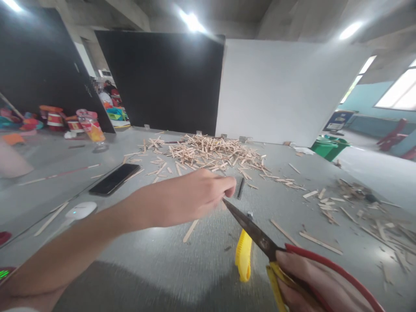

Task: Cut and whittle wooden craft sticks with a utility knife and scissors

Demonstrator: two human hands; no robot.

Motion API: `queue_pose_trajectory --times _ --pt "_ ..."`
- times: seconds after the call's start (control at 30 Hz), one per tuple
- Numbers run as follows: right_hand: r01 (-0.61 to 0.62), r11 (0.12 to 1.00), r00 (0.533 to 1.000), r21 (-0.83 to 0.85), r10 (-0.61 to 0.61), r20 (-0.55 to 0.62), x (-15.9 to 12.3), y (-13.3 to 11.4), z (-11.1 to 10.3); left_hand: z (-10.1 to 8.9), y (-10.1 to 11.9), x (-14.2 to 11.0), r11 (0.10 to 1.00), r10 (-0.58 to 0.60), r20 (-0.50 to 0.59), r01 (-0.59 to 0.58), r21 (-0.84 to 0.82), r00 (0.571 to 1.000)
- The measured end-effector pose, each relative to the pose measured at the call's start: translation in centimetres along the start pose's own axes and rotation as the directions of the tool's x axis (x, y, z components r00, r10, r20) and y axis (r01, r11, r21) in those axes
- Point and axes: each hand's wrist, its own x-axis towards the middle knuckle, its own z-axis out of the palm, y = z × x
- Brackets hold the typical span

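My left hand [198, 195] reaches across the middle of the table. Its fingers are curled and pinched together, and what they hold, if anything, is hidden. At those fingertips is the point of a pair of scissors [253, 229] with dark blades and red and yellow handles. My right hand [312, 277] grips the scissors by the handles, and the blades look closed. On the table under the blades lies a yellow utility knife [244, 255]. A flat wooden stick [190, 231] shows just below my left hand, and a small dark bar [241, 188] lies beyond the fingertips.
A heap of short wooden sticks [211, 151] spreads before the black and white panels. A phone [114, 179], a white case [81, 210] and a drink bottle [92, 130] stand or lie leftward. Wood scraps [383, 225] litter the right side; a green bin [328, 147] is beyond.
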Motion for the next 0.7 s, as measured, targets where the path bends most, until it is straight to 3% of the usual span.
queue_pose_trajectory --times 0.13,0.27,0.4,0.57,0.7 --pt "-0.064 0.989 0.995 0.137 0.053 0.083 1.1 0.6 -0.2 0.3 -0.5 0.3 0.997 -0.013 -0.049 0.017 0.073 0.999" --pt "-0.084 0.936 0.969 0.341 -0.003 0.246 1.5 1.2 -0.3 0.9 -0.8 0.0 0.993 0.006 -0.09 0.005 0.121 0.996" --pt "-0.046 0.937 0.968 0.345 -0.044 0.249 1.8 0.8 -0.7 1.6 -0.4 -0.4 0.976 -0.002 -0.103 0.024 0.215 0.995" --pt "-0.117 0.953 0.936 0.281 0.011 0.352 2.0 0.0 -1.6 2.2 0.7 -0.4 0.927 -0.049 -0.06 0.068 0.37 0.997" --pt "-0.097 0.928 0.951 0.359 -0.021 0.309 1.8 0.4 -1.3 2.8 0.6 -0.4 0.9 -0.011 -0.091 0.049 0.433 0.996"
